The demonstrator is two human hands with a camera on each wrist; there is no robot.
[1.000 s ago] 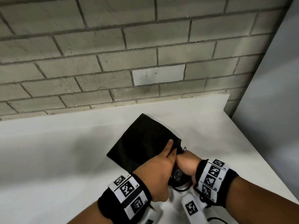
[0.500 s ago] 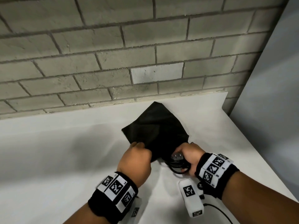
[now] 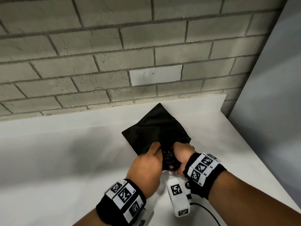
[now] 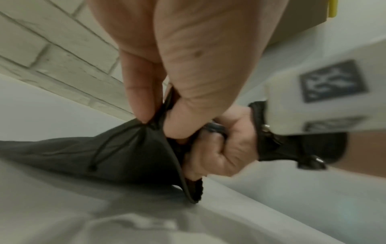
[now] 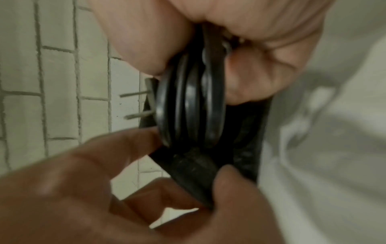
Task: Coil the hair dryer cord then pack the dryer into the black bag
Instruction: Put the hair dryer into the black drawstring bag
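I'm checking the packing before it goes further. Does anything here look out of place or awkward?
Only slightly: the plug's prongs jut sideways from the coiled cord that the right hand holds at the black bag mouth, where they might snag. Nothing looks damaged.

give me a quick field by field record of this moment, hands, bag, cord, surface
left hand: pinches the rim of the black bag's mouth, holding it open
right hand: grips the coiled cord at the bag's mouth
black bag: lies on the white table, closed end toward the brick wall
coiled cord: black loops bunched together, plug prongs showing beside them
white table: bears the bag
brick wall: behind the table
dryer body: cannot tell
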